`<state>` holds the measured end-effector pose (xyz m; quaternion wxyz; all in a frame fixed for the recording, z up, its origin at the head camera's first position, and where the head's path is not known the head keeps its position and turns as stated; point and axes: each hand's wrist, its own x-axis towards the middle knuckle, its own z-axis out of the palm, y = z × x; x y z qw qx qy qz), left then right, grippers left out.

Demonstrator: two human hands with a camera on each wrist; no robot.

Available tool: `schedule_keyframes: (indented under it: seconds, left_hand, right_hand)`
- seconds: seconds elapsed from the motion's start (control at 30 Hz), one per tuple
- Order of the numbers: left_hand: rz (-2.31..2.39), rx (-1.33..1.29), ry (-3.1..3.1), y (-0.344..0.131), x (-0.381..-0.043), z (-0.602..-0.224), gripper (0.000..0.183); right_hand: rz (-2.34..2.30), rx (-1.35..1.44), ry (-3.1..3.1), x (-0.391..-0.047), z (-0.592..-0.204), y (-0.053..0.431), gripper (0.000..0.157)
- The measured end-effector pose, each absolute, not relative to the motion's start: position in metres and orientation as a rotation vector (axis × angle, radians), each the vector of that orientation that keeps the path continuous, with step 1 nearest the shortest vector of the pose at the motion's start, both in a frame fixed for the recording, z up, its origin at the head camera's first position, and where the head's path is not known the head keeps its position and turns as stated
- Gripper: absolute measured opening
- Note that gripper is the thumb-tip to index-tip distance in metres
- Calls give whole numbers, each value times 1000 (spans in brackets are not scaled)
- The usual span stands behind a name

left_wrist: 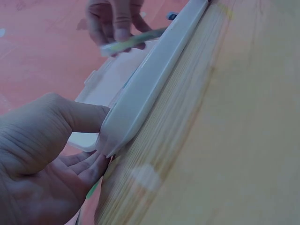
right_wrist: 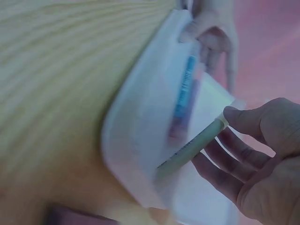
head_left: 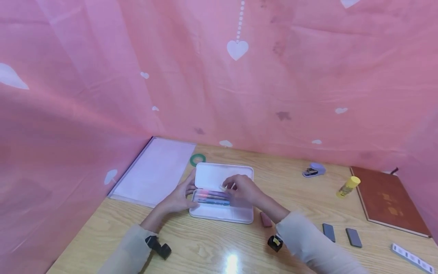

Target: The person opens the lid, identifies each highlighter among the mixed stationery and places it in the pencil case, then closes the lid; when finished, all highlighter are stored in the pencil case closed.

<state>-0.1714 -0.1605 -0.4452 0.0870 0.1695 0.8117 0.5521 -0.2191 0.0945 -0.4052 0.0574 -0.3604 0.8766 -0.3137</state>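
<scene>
A white pencil case [head_left: 213, 213] lies on the table with its lid raised toward the back. Several pens [head_left: 213, 197], pink, purple and blue, sit inside its tray. My left hand [head_left: 178, 198] holds the case's left end; in the left wrist view the thumb presses the tray's edge and the fingers reach round the other side. Over the right part of the case, my right hand [head_left: 244, 188] pinches a pale green marker [right_wrist: 192, 147] near one end between thumb and fingers. The marker slants in the right wrist view, its far end down at the tray.
A white sheet [head_left: 154, 171] and green tape roll [head_left: 197, 159] lie left. Rightward are a purple stapler [head_left: 314, 170], yellow glue stick [head_left: 348, 186], brown book [head_left: 391, 201], two dark grey blocks [head_left: 353, 237] and a white strip [head_left: 411, 257]. A reddish block [head_left: 265, 220] lies by the right forearm.
</scene>
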Motion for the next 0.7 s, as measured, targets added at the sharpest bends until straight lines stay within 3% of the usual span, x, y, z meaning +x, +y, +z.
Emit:
schedule_keyframes:
  seconds: [0.43, 0.7]
  left_hand:
    - [1629, 502, 2436, -161, -176, -452, 115]
    - [1640, 469, 2447, -166, -186, -476, 120]
  right_hand:
    - [-738, -1080, 2738, -207, -418, 97, 17]
    - [-954, -876, 2884, -219, -405, 118, 21]
